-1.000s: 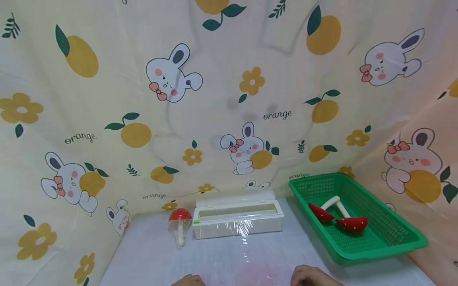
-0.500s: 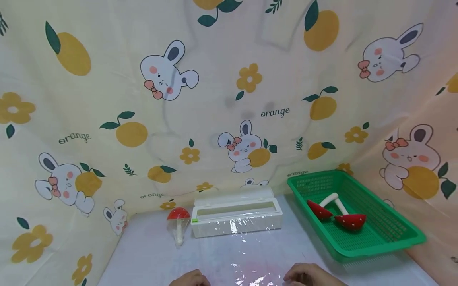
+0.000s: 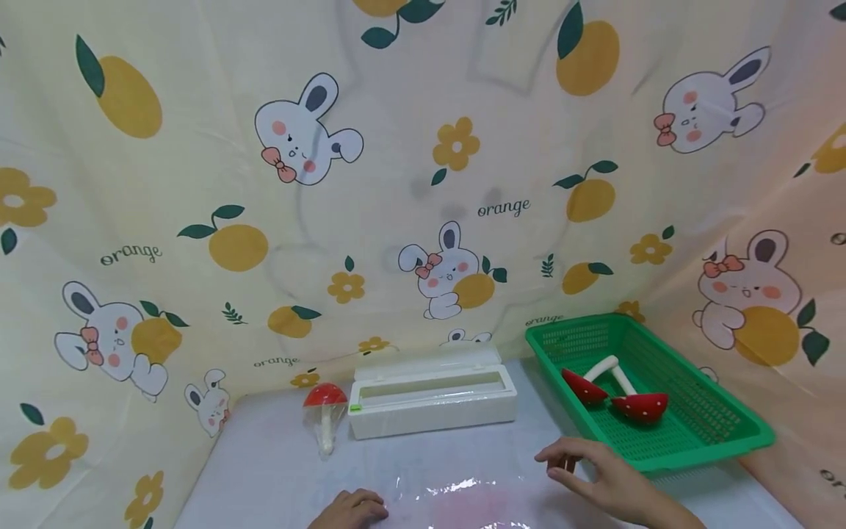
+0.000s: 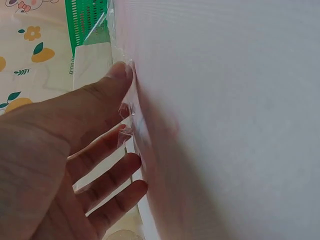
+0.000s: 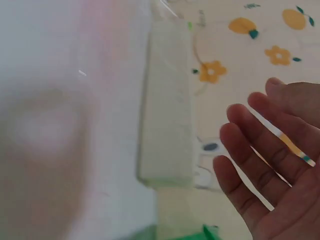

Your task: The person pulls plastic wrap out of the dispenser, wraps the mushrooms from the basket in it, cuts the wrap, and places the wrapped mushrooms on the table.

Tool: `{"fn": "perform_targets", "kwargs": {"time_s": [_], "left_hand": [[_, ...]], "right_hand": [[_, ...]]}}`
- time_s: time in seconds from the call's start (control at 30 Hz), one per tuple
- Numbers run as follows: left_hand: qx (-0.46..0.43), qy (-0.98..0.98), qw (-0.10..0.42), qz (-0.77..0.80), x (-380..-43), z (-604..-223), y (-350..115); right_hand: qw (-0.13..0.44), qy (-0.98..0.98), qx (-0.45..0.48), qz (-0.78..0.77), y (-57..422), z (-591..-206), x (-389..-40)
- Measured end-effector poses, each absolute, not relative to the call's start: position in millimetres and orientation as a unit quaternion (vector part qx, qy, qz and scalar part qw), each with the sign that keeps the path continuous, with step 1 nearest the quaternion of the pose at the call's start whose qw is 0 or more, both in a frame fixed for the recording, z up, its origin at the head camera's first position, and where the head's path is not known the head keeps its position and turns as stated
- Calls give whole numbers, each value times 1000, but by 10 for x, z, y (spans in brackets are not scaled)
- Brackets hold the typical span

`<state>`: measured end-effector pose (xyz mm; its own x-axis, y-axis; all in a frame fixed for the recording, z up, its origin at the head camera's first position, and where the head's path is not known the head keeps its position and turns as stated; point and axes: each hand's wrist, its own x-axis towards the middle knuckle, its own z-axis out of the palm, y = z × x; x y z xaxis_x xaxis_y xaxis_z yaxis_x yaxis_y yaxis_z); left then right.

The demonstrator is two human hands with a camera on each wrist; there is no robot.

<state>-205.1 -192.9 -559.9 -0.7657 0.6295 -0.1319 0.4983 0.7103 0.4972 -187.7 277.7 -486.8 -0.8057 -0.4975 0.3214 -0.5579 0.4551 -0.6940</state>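
Note:
A clear sheet of cling film (image 3: 463,488) lies on the table's near part, over a pinkish patch. My left hand (image 3: 350,510) rests at its left edge; in the left wrist view the thumb and fingertips touch the film's crumpled edge (image 4: 126,136), with a gap between them. Beyond stands a white cling film dispenser box (image 3: 432,417), lid raised. My right hand (image 3: 604,476) hovers holding nothing, near the green basket (image 3: 694,461); the right wrist view shows its fingers (image 5: 267,150) spread and slightly bent. Left of the box lies a film-wrapped toy mushroom (image 3: 325,411) with a red cap.
Two red-capped toy mushrooms (image 3: 640,408) with white stems lie inside the basket at the right. A cloth backdrop (image 3: 383,184) printed with rabbits and oranges rises behind and beside the white table (image 3: 264,455).
The film that stretched over the front of the box is now separate from it and lies nearer me. My right hand has let go and moved up and right. My left hand has shifted slightly forward.

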Motion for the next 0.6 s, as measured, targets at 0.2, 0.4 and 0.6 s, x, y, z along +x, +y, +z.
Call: {"fn": "perform_targets", "kwargs": {"time_s": [0.2, 0.4, 0.6], "left_hand": [[292, 920, 149, 215, -2040, -5594, -1906], [321, 917, 124, 202, -2046, -5643, -1920], [353, 911, 95, 189, -2062, -5689, -1945]], "right_hand": [[195, -867, 252, 383, 2970, -4667, -1949], [271, -879, 139, 366, 3300, -4601, -2059], [288, -898, 35, 332, 3595, -4582, -2158]]}}
